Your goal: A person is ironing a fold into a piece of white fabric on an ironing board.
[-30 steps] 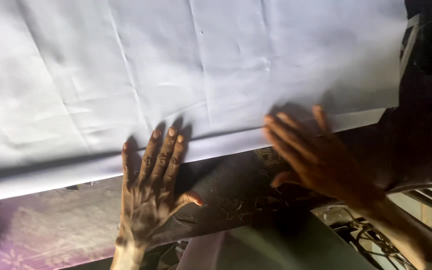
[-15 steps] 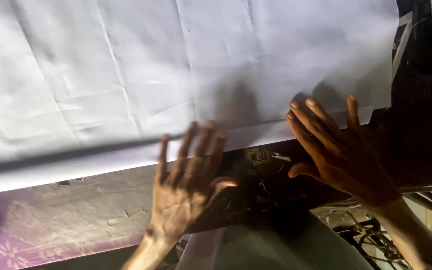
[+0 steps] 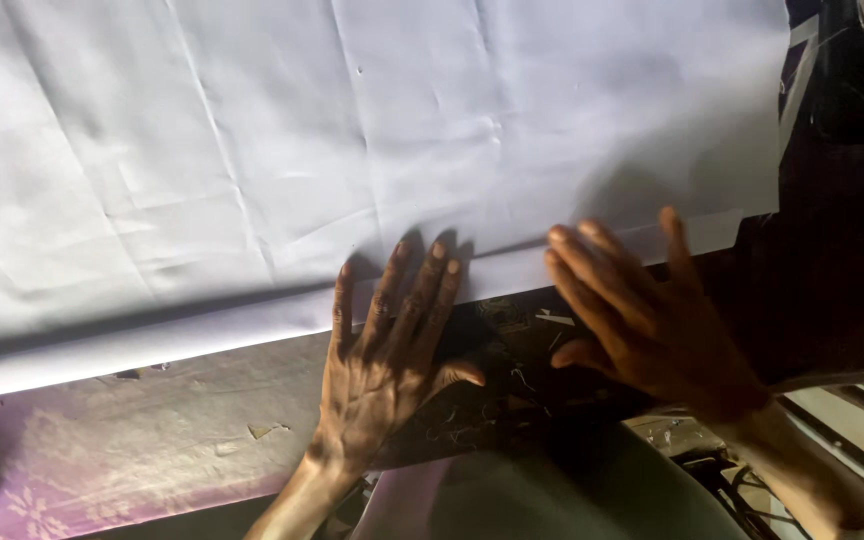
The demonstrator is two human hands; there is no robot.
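Note:
A large white cloth (image 3: 372,150) lies spread over a work table and fills the upper part of the view, with creases running across it. Its near edge is folded over into a long strip (image 3: 152,345). My left hand (image 3: 387,350) lies flat, fingers spread, with the fingertips on that folded edge. My right hand (image 3: 647,315) is flat too, fingers apart, its fingertips on the cloth's near edge close to the right corner. Neither hand holds anything.
The worn table top (image 3: 152,440) shows below the cloth, purple-tinted at the left and dark in the middle with thread scraps (image 3: 512,375). A dark object (image 3: 842,120) stands at the right edge. Grey-green fabric (image 3: 552,500) lies at the bottom.
Both hands have slid along the cloth's near edge; my left hand has moved right and up onto the fold, and my right hand has shifted slightly left.

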